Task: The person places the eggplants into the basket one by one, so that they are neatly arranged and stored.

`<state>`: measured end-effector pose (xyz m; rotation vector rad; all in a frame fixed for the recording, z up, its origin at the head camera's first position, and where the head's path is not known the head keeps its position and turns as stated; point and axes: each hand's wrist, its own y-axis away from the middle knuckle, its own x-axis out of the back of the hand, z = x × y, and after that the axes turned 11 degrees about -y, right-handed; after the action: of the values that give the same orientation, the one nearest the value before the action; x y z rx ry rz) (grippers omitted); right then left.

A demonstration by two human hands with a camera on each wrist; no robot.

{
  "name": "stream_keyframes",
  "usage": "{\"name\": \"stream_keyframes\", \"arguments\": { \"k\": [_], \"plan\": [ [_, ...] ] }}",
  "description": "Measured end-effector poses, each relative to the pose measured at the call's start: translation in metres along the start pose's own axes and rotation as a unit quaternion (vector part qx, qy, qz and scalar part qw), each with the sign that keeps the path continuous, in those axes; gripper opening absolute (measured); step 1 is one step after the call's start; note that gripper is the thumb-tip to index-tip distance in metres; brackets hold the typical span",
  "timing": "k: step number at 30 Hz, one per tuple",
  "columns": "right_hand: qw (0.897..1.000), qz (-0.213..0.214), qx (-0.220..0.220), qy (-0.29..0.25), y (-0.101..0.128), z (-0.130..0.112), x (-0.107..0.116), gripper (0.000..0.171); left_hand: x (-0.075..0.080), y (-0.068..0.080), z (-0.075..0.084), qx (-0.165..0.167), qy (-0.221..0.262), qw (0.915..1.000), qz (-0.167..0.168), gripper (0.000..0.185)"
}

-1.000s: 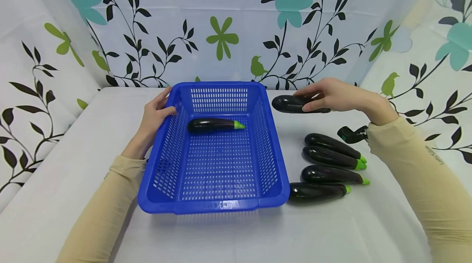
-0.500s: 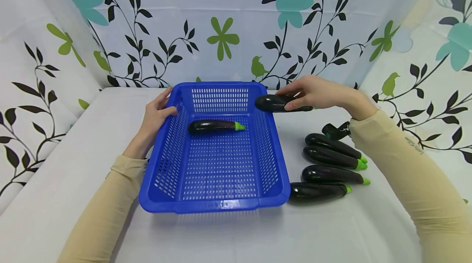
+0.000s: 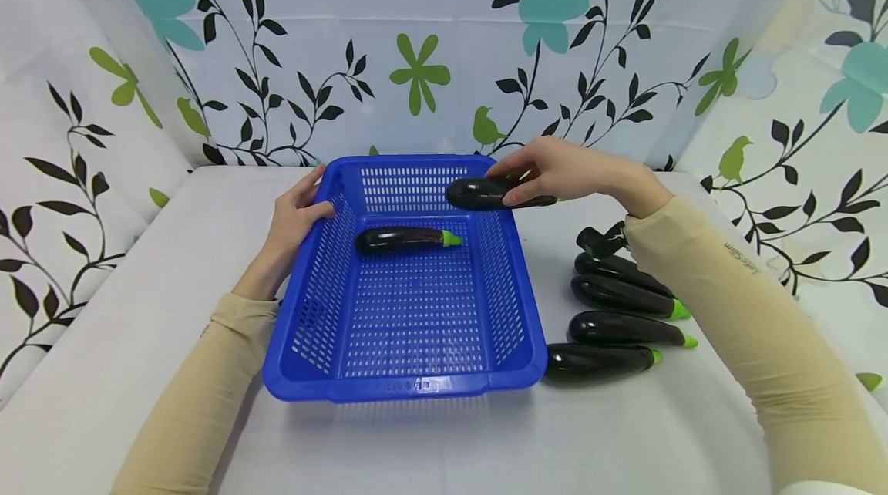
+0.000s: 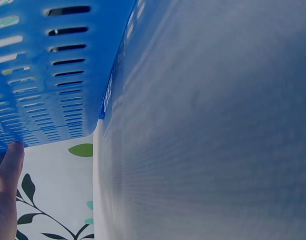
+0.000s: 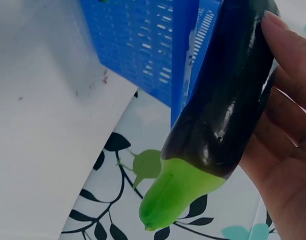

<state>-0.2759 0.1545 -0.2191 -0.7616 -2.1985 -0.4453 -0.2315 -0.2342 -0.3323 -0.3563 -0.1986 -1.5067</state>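
My right hand [image 3: 555, 169] grips a dark purple eggplant [image 3: 479, 193] with a green stem [image 5: 175, 192] and holds it in the air over the far right rim of the blue slotted basket [image 3: 409, 385]. A second eggplant [image 3: 402, 239] lies inside the basket near its far end. My left hand [image 3: 294, 217] holds the basket's left rim, thumb over the edge; a fingertip [image 4: 8, 165] shows against the basket wall [image 4: 48, 75] in the left wrist view.
Several more eggplants [image 3: 620, 329] lie in a row on the white table [image 3: 486, 441] right of the basket. A black wrist-camera mount [image 3: 600, 240] sits under my right forearm. Floral-patterned curtains [image 3: 416, 55] close in the back and both sides.
My right hand has carried the eggplant leftward, from over the table beside the basket to over the basket's far right rim. The left hand and basket have stayed put.
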Motion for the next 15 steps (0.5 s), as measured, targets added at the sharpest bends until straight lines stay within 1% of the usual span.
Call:
{"name": "stream_keyframes", "arguments": {
  "k": [7,15],
  "plan": [
    [1.000,-0.016,0.009,-0.004,-0.017,-0.016,-0.005,0.043,0.001,0.001,0.000,-0.006,0.008,1.0000,-0.003,0.078],
    [0.999,-0.029,0.022,-0.001,-0.039,-0.031,-0.014,0.044,0.000,0.001,-0.001,-0.006,0.003,1.0000,-0.004,0.078]
  ]
}}
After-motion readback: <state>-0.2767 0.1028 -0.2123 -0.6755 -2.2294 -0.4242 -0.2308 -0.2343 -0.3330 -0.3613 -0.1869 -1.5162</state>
